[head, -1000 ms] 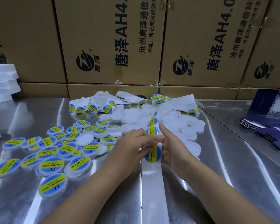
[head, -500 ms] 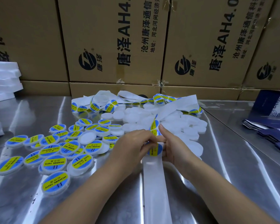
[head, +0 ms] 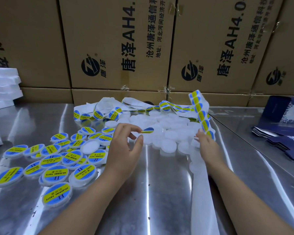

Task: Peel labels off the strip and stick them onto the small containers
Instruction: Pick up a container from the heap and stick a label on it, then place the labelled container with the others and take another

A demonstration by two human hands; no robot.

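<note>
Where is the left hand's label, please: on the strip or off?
Off: left hand holds the label, apart from the strip in the right hand.

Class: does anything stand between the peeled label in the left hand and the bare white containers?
Nothing visible does. The left hand pinches the label over the near edge of the bare containers; the right hand holds the strip off to the right, clear of that path.

The left hand (head: 126, 148) holds a peeled label (head: 148, 130) at its fingertips above the bare white containers (head: 168, 145); the right hand (head: 205, 143) grips the label strip (head: 202, 116), which rises steeply from it; labelled containers (head: 54, 173) crowd the steel table (head: 159, 192) at left.
</note>
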